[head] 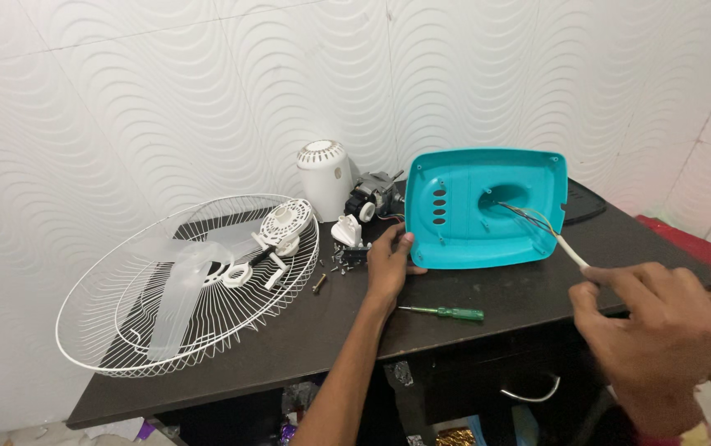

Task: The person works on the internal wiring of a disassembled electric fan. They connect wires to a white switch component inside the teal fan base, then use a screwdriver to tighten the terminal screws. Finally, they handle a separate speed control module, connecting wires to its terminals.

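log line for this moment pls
left hand steadies teal fan base | right hand pinches white cord | screwdriver on table

At the left of the frame my white wire fan guard (190, 285) lies flat on the dark table (488, 306), with the translucent fan blade (182, 285) resting inside it. A white motor cover (325, 175) stands upright at upper centre against the wavy white wall (165, 99), just beside the bare motor (372, 198). A small heap of screws (346, 258) sits near it. A green-handled screwdriver (446, 312) lies near the table's front edge, centre frame.
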